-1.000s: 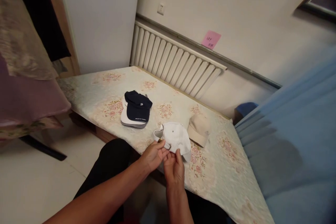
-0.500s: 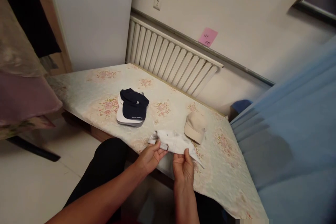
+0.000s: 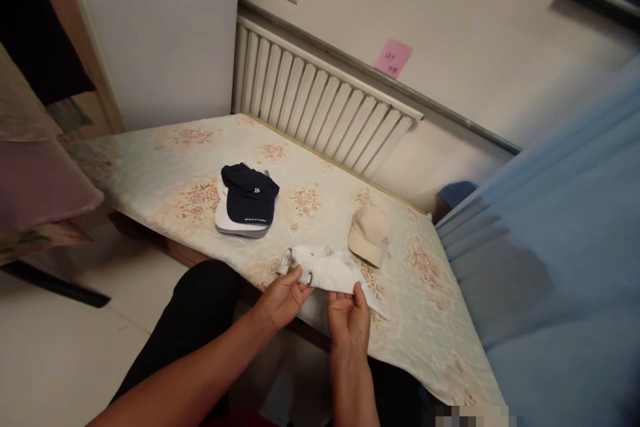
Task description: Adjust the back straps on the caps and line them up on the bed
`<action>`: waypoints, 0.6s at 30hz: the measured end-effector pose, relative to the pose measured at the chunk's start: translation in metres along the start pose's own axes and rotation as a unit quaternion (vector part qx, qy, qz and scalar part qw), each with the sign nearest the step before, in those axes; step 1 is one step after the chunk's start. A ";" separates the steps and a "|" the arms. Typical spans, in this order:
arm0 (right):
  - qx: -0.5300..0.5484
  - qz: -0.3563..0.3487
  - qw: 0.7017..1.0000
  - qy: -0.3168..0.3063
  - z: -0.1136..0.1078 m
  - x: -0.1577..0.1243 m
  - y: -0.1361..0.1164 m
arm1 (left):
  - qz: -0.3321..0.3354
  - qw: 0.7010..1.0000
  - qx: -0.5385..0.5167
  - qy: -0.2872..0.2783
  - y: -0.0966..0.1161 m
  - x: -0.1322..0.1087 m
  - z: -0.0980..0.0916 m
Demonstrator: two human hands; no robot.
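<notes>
Flowered cover [image 3: 320, 177]: lay beneath. White cap [image 3: 333, 268]: was held flattened above its near edge. Beige cap [image 3: 369, 233]: lay just beyond. Left hand [image 3: 285, 299]: nearly closed, pinched the strap [image 3: 284, 271]. Right hand [image 3: 349, 317]: half-curled, pinched the cap's lower edge. Step, seemingly: flattening; next move called for even grips.

Holding white cap [image 3: 334, 269], flattened, just below centre of frame, with left hand [image 3: 284, 297] at strap [image 3: 285, 271] and buckle [image 3: 309, 279], with right hand [image 3: 349, 319] along lower edge near brim [image 3: 375, 305]. Noted left of centre: navy cap [image 3: 251, 197], lying over white brim [image 3: 223, 219] and grey brim [image 3: 243, 233]. Noted right of centre: beige cap [image 3: 370, 233], on floral cover [image 3: 327, 223]. Recorded farther up: pale radiator [image 3: 320, 97], with pink note [image 3: 394, 57] above. Recorded at right edge: blue curtain [image 3: 560, 233].
</notes>
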State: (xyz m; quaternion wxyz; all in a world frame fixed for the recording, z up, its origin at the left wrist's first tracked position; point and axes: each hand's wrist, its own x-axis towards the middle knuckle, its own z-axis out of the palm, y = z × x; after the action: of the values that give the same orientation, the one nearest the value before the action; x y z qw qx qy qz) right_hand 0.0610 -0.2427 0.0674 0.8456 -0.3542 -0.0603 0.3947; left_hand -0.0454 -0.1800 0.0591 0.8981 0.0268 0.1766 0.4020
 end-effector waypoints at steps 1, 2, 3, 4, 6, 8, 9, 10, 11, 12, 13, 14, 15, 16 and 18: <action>0.001 0.002 1.000 0.006 -0.003 0.003 -0.002 | 0.003 1.000 0.007 0.004 0.000 0.001 -0.002; 0.004 0.003 1.000 0.015 -0.006 0.005 -0.004 | 0.005 1.000 0.012 0.006 -0.001 0.002 -0.003; 0.009 0.002 1.000 0.026 -0.010 0.008 -0.005 | 0.006 1.000 0.017 0.009 -0.001 0.002 -0.005; 0.013 0.001 0.999 0.036 -0.013 0.010 -0.007 | 0.006 1.000 0.020 0.011 -0.002 0.003 -0.006; 0.021 -0.003 0.999 0.049 -0.017 0.013 -0.008 | 0.001 1.000 0.024 0.017 -0.003 0.003 -0.007; 0.016 -0.008 0.999 0.042 -0.019 0.013 -0.008 | -0.002 0.999 0.024 0.027 -0.004 0.002 -0.006; 0.008 -0.012 0.999 0.032 -0.019 0.012 -0.007 | -0.002 0.999 0.023 0.030 -0.004 0.002 -0.005; 0.001 -0.015 1.000 0.024 -0.019 0.011 -0.006 | -0.001 0.999 0.022 0.032 -0.004 0.002 -0.004; -0.005 -0.016 1.000 0.020 -0.018 0.010 -0.005 | 0.000 0.999 0.020 0.032 -0.003 0.002 -0.004; -0.009 -0.016 1.000 0.023 -0.017 0.009 -0.004 | 0.000 0.999 0.019 0.032 -0.003 0.002 -0.003; -0.008 -0.017 0.999 0.032 -0.016 0.008 -0.004 | 0.000 0.999 0.020 0.030 -0.003 0.001 -0.003; -0.006 -0.018 0.999 0.046 -0.016 0.008 -0.004 | 0.000 0.999 0.021 0.029 -0.002 0.001 -0.003; -0.004 -0.022 0.998 0.060 -0.015 0.008 -0.004 | -0.001 0.999 0.023 0.028 -0.002 0.001 -0.003; -0.004 -0.027 0.997 0.071 -0.015 0.008 -0.004 | -0.002 0.999 0.026 0.029 -0.003 0.001 -0.004; -0.003 -0.035 0.995 0.089 -0.015 0.009 -0.006 | -0.002 0.999 0.028 0.028 -0.004 0.001 -0.005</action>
State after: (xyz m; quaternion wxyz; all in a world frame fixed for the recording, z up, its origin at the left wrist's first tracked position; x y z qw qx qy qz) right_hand 0.0766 -0.2470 0.0588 0.8599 -0.3879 0.0016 0.3319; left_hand -0.0437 -0.1827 0.0538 0.8927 0.0402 0.2126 0.3953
